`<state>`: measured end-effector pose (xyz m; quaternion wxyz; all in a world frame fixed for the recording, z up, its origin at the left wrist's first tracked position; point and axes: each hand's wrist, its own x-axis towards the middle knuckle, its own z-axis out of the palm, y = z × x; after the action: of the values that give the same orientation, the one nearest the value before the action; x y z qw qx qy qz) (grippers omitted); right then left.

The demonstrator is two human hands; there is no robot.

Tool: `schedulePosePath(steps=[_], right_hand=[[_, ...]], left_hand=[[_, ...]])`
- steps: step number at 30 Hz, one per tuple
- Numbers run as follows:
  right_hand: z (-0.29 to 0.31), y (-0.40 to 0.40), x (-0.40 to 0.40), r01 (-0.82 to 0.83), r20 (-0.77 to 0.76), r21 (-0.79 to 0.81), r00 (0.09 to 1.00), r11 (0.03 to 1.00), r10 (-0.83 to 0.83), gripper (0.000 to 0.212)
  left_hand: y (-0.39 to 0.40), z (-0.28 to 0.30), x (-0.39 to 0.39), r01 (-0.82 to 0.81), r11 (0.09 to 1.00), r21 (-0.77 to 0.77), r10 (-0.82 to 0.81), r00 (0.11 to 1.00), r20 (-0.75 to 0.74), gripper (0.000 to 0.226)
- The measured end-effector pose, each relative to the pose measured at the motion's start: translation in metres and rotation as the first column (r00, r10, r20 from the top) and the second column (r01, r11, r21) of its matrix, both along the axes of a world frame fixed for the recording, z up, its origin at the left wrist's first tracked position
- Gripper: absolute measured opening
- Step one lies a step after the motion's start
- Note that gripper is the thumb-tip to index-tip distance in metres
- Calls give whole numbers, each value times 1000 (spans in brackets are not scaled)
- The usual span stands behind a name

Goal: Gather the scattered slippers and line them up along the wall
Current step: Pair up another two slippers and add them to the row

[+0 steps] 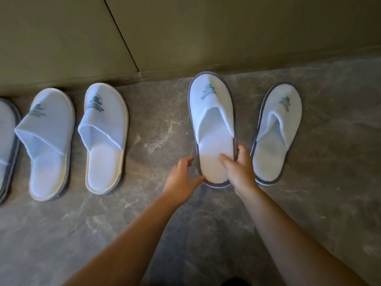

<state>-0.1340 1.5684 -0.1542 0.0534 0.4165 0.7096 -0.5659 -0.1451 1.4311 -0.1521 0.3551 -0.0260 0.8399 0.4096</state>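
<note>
A white slipper with grey trim point(211, 112) lies on the floor with its toe at the wall base. My right hand point(240, 172) grips its heel, fingers on the insole and thumb round the right edge. My left hand point(182, 178) touches the heel's left edge with relaxed fingers. A second grey-trimmed slipper point(277, 129) lies just to the right, slightly tilted. To the left, two white-trimmed slippers point(48, 141) point(104, 137) point at the wall. A further grey-trimmed slipper point(6, 141) is cut off by the left frame edge.
An olive panelled wall point(185, 34) with a low skirting point(144, 74) runs across the top. The floor is grey marbled stone point(156, 124), with a bare gap between the white-trimmed pair and the held slipper.
</note>
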Motion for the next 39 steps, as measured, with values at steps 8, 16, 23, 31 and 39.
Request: schedulePosePath(steps=[8, 16, 23, 31, 39], right_hand=[[-19, 11, -25, -258, 224, 383, 957, 887, 182, 75], [-34, -18, -1, -505, 343, 498, 861, 705, 374, 104], [-40, -20, 1, -449, 341, 518, 889, 728, 306, 100], [-40, -9, -2, -426, 320, 515, 901, 744, 294, 96], [-20, 17, 23, -246, 200, 687, 969, 684, 147, 85]], left_hand=[[-44, -23, -3, 256, 860, -442, -352, 924, -150, 81], [-48, -42, 3, 326, 765, -556, -444, 892, -88, 98], [-47, -40, 3, 345, 750, -564, -459, 886, -68, 98], [-46, -38, 2, 361, 746, -560, -467, 883, -54, 98], [-17, -31, -3, 333, 812, -479, -472, 858, -202, 86]])
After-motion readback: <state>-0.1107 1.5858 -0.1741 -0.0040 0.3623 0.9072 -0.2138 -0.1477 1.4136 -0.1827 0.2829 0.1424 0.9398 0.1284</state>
